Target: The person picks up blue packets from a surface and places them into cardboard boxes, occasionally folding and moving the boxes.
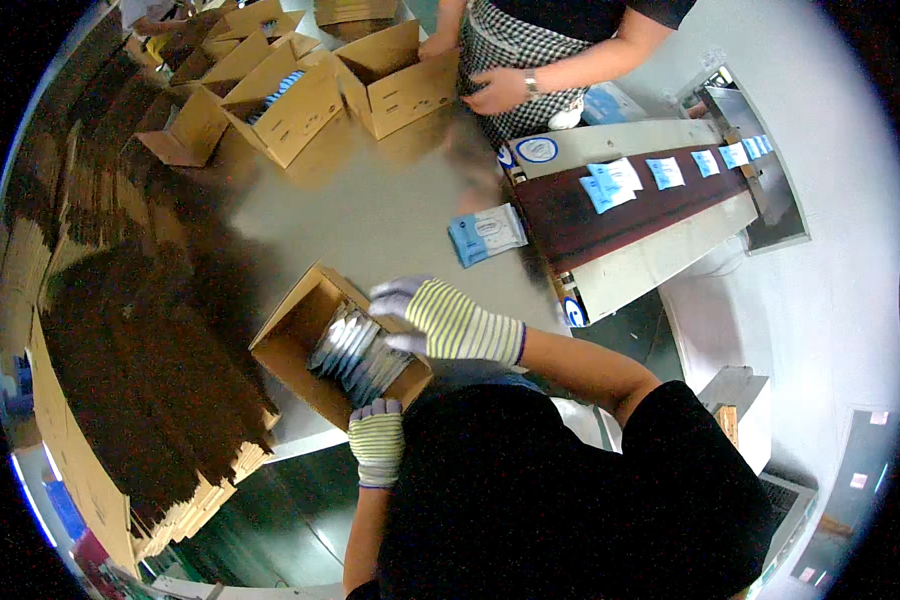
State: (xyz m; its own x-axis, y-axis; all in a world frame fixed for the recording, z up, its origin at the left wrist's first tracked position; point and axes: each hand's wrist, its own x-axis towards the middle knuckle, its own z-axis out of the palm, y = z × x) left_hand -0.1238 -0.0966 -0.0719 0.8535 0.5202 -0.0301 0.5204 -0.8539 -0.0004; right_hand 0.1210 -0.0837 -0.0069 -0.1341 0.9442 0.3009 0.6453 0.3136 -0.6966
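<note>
An open cardboard box stands at the near edge of the table, with a row of silvery and blue flat packets inside it. My left hand, in a striped knit glove, is closed over the box's near edge; its thumb is hidden. Above the box's right side is my right hand, gloved the same way. Its fingers are stretched out and a little blurred, the thumb apart from them, and nothing shows between them. Blue and white packets lie on the table beyond my right hand, beside the conveyor's end.
A conveyor at the right carries several blue and white packets. At the far side, a co-worker in a checked apron stands by open cardboard boxes. Tall stacks of flattened cardboard fill the left.
</note>
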